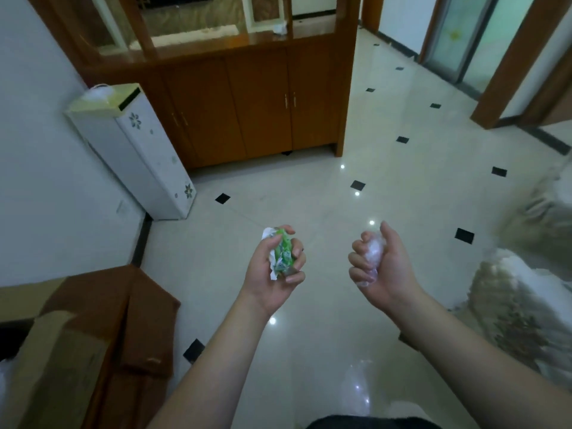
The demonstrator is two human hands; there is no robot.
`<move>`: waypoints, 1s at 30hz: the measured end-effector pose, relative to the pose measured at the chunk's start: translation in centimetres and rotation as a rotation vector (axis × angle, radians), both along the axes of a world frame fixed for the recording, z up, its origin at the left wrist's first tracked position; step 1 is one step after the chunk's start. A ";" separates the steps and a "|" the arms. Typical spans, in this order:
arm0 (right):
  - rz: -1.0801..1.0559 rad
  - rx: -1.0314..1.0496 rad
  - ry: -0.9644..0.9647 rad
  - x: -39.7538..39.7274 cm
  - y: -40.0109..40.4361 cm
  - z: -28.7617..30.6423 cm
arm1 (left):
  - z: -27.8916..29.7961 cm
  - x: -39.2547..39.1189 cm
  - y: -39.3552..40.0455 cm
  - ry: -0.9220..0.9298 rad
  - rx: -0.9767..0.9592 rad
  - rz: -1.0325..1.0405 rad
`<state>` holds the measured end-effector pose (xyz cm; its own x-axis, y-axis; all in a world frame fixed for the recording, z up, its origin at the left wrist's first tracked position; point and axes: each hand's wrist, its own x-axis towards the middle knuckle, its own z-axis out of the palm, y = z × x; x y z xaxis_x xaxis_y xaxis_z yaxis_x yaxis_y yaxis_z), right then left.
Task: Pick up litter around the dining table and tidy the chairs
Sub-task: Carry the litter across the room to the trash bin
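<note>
1. Low of centre, above the tiled floor [309,193], both bare forearms reach forward with palms turned up.
2. Left hand [274,269]: grip closed around a crumpled green-and-white wrapper [282,253]; fingers curl over its right side, thumb on the left, white paper showing at the top and bottom of the fist.
3. Right hand [379,258]: grip closed around a wad of clear plastic film [373,250]; the wad fills the palm, fingers curled over it from the left, thumb upright at 12 o'clock of it.
4. Hands: side by side, apart, not touching; right hand at 3 o'clock of the left.
5. Floor: glossy cream tiles with small black diamond insets, ceiling lights reflected as bright dots.
6. White tall cabinet [145,156] with flower cut-outs: at 10 o'clock of the hands, against the wall.
7. Wooden sideboard [247,103] with cupboard doors and open shelving above: at 12 o'clock, far side of the floor.
8. Cardboard box [58,366]: at 8 o'clock, flaps open, beside brown wooden furniture.
9. Blurred pale patterned fabric [526,305]: at 3 to 4 o'clock, right edge; what it belongs to cannot be told.
</note>
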<state>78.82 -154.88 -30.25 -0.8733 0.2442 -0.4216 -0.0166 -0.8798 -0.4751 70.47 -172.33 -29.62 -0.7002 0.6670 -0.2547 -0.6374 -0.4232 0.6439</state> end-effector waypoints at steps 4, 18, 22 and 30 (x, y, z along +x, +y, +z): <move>-0.068 0.024 0.001 -3.5 4.6 -0.4 | 0.1 -5.0 6.3 -0.007 0.034 -0.094; -0.228 0.038 0.036 -15.5 26.4 0.8 | 1.8 -18.4 30.1 0.057 0.009 -0.266; -0.271 0.020 0.073 -19.5 30.6 0.9 | 1.9 -22.5 34.5 0.023 0.050 -0.289; -0.325 0.026 0.063 -30.5 37.1 -0.5 | 0.2 -33.7 43.0 0.000 0.069 -0.372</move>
